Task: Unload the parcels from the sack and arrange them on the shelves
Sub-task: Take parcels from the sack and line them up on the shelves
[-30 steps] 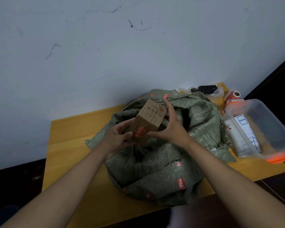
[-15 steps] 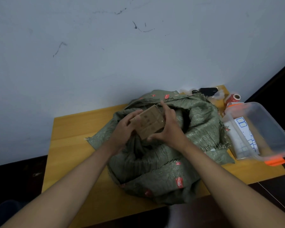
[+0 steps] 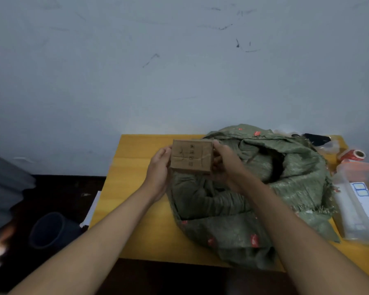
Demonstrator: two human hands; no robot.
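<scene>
Parcel lifted clear of the sack — a small cardboard parcel (image 3: pixel 191 156), which half a second ago sat low against the sack's folds, is now raised and shifted left of the green sack (image 3: pixel 254 188).

The left hand (image 3: pixel 159 169) cups its left end and the right hand (image 3: pixel 224 161) grips its right end — printed face up, above the yellow table (image 3: pixel 136 188).

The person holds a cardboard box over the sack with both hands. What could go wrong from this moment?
The cardboard box is held only at its two ends by the left hand and right hand, so it might slip. The sack lies near the table's front edge and could slide off.
</scene>
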